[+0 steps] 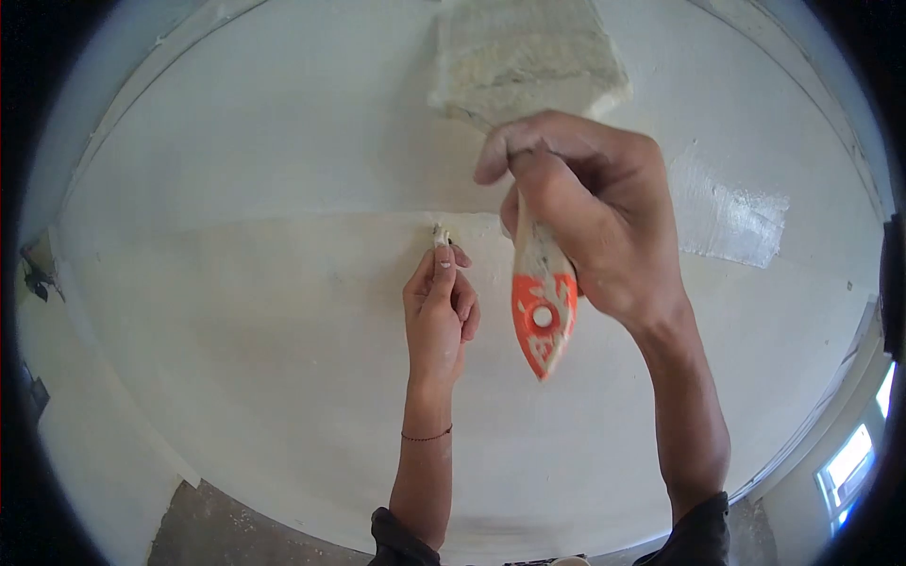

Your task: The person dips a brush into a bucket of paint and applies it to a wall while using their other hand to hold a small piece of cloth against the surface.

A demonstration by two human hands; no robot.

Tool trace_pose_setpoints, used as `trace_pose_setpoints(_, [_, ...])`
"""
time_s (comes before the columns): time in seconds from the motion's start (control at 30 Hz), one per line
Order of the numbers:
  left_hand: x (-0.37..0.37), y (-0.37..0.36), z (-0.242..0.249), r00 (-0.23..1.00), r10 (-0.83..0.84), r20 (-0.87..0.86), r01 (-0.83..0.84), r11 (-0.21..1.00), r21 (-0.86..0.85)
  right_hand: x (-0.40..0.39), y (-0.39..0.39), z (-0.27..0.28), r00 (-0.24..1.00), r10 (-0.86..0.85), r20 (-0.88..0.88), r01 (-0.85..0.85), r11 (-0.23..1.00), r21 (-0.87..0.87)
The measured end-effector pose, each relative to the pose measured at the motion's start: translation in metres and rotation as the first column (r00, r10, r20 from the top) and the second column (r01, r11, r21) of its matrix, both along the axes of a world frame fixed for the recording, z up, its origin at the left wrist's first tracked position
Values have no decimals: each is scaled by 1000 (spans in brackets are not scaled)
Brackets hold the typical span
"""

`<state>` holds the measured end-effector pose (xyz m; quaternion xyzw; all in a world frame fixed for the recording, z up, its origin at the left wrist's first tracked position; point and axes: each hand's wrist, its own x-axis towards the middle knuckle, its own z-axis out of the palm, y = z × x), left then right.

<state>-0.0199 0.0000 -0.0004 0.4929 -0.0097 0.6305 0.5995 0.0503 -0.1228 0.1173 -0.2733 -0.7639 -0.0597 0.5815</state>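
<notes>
My right hand [599, 212] is closed around the handle of a wide paintbrush [533, 75], close to the camera. White paint coats its bristles and ferrule, which point up. The handle's orange, paint-smeared end with a round hole hangs below my fist. Lower and to the left, my left hand [439, 307] pinches a small whitish piece [441, 236] between thumb and fingers at the wall [283, 311]. That piece looks paint-covered with a dark spot; its exact kind is too small to tell.
A glossy wet-looking white patch [741, 222] marks the wall at right. A faint horizontal line crosses the wall at mid height. Dark bits stick out of an opening [40, 274] at far left. Grey floor [226, 528] shows below, and a bright window [847, 462] at lower right.
</notes>
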Motion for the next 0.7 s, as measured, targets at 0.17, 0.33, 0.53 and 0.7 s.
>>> trace_pose_setpoints(0.17, [2,2,0,1000,-18,5,18,1000,21,-5,-7,8,999,12,-32,-11,1000,4])
trace_pose_setpoints(0.33, [-5,-6,5,999,-45,5,45,997,-64,-6,-9,7,993,-109,36,113,985,-127])
trace_pose_setpoints(0.53, [-2,-1,1,1000,4,-17,-4,1000,3,-8,-17,-1,998,-52,-46,51,999,-13])
trace_pose_setpoints(0.7, [1,2,-1,999,-51,-5,50,998,-24,-8,-12,-7,999,-26,-20,24,992,-123])
